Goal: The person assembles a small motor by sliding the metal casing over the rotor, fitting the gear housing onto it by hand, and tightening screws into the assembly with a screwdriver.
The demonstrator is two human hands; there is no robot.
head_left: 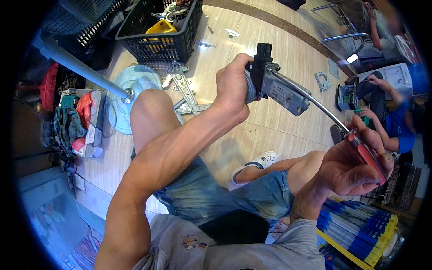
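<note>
My left hand (231, 87) is closed around a small electric motor (285, 94) with a grey metal casing and a black plastic connector end. It is held up above my knees, tilted down to the right. In my right hand (342, 168) is a screwdriver (366, 155) with a red handle, gripped between thumb and fingers. Its long metal shaft runs up and left along the motor, and the tip reaches the black end near my left hand. Whether the tip sits in a screw is too small to tell.
On the floor lie a metal scissor-type mechanism (185, 87) and a small metal frame (322, 82). A black plastic crate (180, 47) of parts stands beyond, beside a fan's pale blue base (118, 76). At right, a person in blue (393, 121) works by an open metal box (346, 97); blue-yellow packages (360, 231) lie below.
</note>
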